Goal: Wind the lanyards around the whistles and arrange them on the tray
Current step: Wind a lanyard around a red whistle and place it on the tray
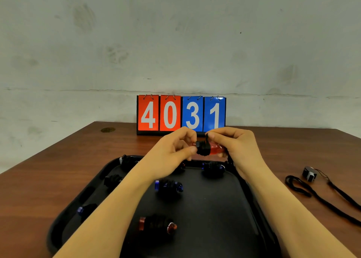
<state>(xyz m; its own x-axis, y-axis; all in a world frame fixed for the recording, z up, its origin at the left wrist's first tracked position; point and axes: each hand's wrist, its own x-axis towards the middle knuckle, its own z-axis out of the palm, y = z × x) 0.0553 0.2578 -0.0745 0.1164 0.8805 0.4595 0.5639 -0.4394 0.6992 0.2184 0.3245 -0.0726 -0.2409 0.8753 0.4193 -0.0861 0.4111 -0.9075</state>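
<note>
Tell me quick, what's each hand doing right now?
Left hand: pinching the end of the red whistle.
Right hand: gripping the whistle's other end, with the lanyard wound around it.

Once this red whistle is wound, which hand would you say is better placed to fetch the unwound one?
Right hand, probably: the unwound whistle lies on the table to its right, outside the tray.

Brown wooden table in front of me, pushed up against the wall. Directly on it: black tray at centre, flip scoreboard at the far edge reading 4031, first two cards red, last two blue. To my right, well clear of the tray, a black-and-silver whistle with its black lanyard lying loose and unwound. Small dark mark near the far-left corner.
</note>
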